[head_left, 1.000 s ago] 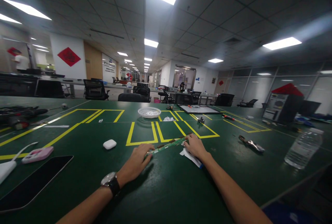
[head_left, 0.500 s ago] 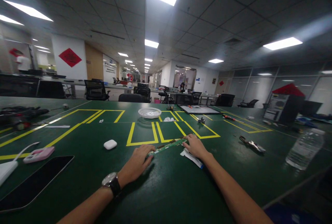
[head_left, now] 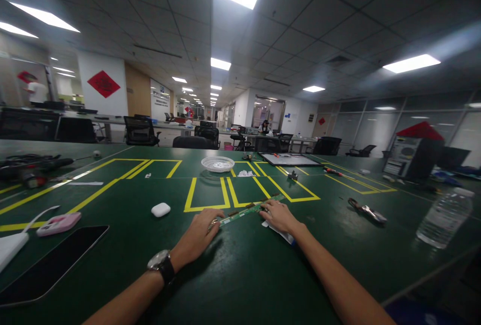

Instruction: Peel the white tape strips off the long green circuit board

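A long, narrow green circuit board (head_left: 246,210) lies at a slant just above the green tabletop or on it; I cannot tell which. My left hand (head_left: 205,224), with a watch on its wrist, is closed around the board's left end. Curled fingers of my right hand (head_left: 278,216) grip the board right of its middle, leaving its far right end free. Beneath the right hand, a white strip of paper or film (head_left: 280,233) with a blue end is partly covered.
A white basket (head_left: 217,164) and paper scraps (head_left: 246,173) stand beyond the hands. At left are an earbud case (head_left: 161,209), a pink device (head_left: 59,224) and a phone (head_left: 56,262). Pliers-like tool (head_left: 367,211) and water bottle (head_left: 445,219) sit at right.
My right hand has shifted left along the circuit board, away from its far right end, which now shows. The left hand stays at the left end.
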`<state>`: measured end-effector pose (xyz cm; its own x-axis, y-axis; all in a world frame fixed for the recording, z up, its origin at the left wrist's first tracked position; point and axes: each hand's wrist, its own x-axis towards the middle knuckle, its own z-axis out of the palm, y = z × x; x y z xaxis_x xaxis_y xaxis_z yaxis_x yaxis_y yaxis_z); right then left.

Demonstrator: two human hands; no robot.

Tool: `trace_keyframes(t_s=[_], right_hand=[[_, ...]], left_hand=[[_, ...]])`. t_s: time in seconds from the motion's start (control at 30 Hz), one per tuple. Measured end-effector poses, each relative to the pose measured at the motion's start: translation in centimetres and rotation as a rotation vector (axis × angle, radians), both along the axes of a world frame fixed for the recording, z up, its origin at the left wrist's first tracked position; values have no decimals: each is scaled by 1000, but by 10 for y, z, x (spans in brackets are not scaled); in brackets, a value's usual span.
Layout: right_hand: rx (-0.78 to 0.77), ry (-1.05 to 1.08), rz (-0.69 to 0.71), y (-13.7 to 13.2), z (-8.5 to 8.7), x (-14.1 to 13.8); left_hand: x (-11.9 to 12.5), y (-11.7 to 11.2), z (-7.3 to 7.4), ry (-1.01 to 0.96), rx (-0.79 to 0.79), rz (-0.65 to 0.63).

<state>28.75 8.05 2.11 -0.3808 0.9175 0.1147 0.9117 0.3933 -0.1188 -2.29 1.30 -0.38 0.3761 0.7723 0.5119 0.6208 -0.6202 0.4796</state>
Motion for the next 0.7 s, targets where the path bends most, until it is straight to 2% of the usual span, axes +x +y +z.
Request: trace_keyframes(t_s=[0.27,0.4,0.7], right_hand=[[102,-14,-96,4,5,7],[32,-40,-123,4,9,10],[-13,-7,-4,4,14,15]], left_hand=[[2,0,-2,81,11,-38],[2,-1,-3,92,13,-40],[2,-2,-1,121,-1,-45]])
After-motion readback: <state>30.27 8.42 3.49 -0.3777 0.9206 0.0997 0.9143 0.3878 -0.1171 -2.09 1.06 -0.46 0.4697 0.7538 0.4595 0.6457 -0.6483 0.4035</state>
